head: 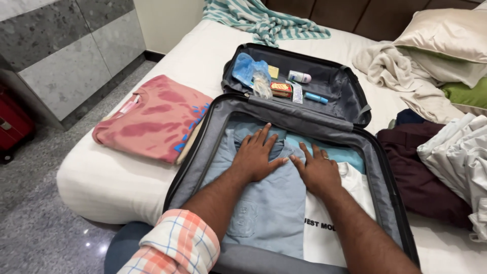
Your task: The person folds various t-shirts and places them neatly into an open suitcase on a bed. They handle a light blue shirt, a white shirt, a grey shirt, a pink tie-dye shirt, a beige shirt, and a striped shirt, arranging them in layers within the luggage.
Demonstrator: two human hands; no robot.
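Hands lie flat and open at frame centre, left hand (256, 155) and right hand (318, 170) pressing a blue shirt (264, 203) inside the open suitcase (385, 172). Even, outward smoothing would keep it creaseless. Pink shirt (152, 116) lies left.

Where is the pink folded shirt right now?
In the head view, the pink shirt lies folded on the bed, left of the open suitcase and touching its rim, beyond reach of the left hand pressing the blue shirt.
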